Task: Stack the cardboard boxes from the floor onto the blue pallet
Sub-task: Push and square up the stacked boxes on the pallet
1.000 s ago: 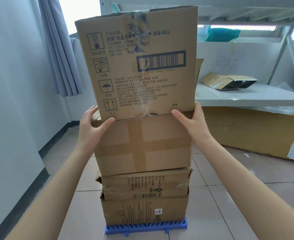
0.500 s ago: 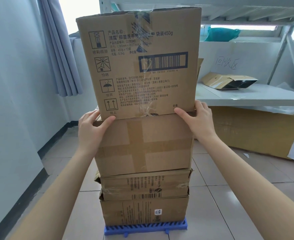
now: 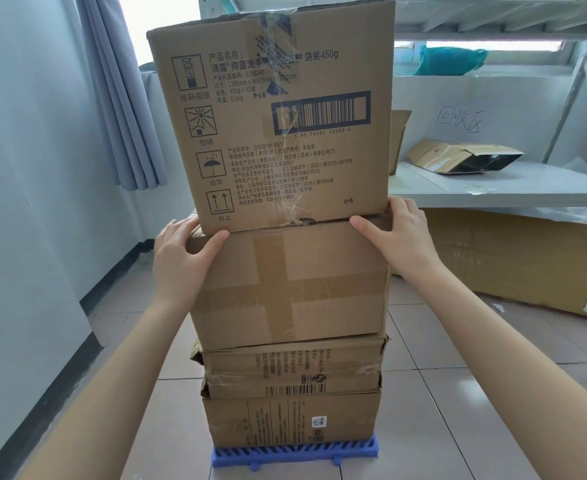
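i see the left hand (image 3: 181, 261) and right hand (image 3: 401, 237), well apart, each gripping a lower corner of the top box (image 3: 274, 116). it rests on three stacked boxes (image 3: 292, 292) on the blue pallet (image 3: 295, 453).

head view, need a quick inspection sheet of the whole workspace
surface: tiled floor, with the blue pallet on it
job's things: four boxes stacked on the pallet: top box, taped box, third box, bottom box
clutter: flattened cardboard on the floor at right; crushed box on the shelf rack
grips: left grip and right grip each hold a lower corner of the top box, thumbs at its bottom seam
cables: nothing seen
surroundings: curtain, wall at left
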